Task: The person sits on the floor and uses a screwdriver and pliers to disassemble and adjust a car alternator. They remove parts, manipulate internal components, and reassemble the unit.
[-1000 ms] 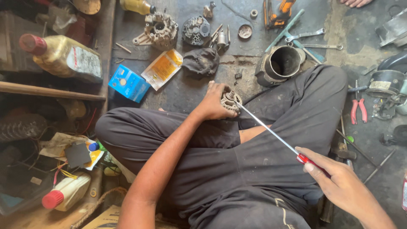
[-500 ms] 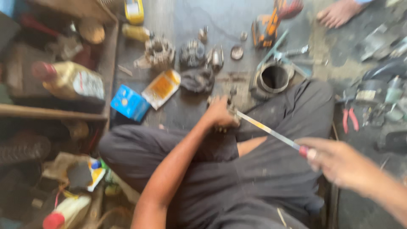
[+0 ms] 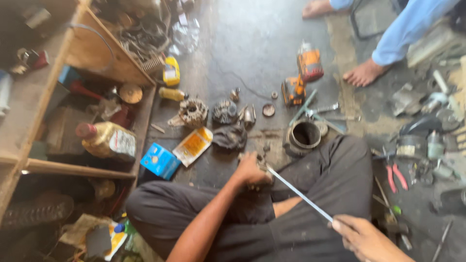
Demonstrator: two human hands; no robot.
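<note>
A: Floor (image 3: pixel 252 43) fills far more of the view than a second ago: the head has lifted, so the shelf unit (image 3: pixel 111 68) at nine o'clock and another person's bare feet (image 3: pixel 365 73) at one o'clock now show. What about the work itself?

B: It has barely moved. The left hand (image 3: pixel 250 171) sits at the centre over the crossed legs (image 3: pixel 335 179), fingers curled tight around a small metal part (image 3: pixel 264 167), as it did before. The right hand (image 3: pixel 364 237) at five o'clock grips the handle end of a long screwdriver (image 3: pixel 298 195), fingers wrapped shut on it, the shaft slanting up to the part. Same hold, same angle, so the prying or turning looks to be going on unbroken.

A: And around it, big things first?

B: An oil bottle (image 3: pixel 107 140) lies on the shelf at nine o'clock. An orange power tool (image 3: pixel 303 73) lies at twelve, well apart. A round metal housing (image 3: pixel 305 136) stands just beyond the right knee at one o'clock. A blue box (image 3: pixel 160 161) and a yellow packet (image 3: pixel 194 144) lie at ten o'clock, near a dark cloth (image 3: pixel 230 136). Red-handled pliers (image 3: pixel 395 177) lie at three o'clock.

A: Anything in the way?

B: Nothing lies between the hands. The housing sits near the screwdriver's tip; the picture is blurred, so finer detail is lost.
</note>
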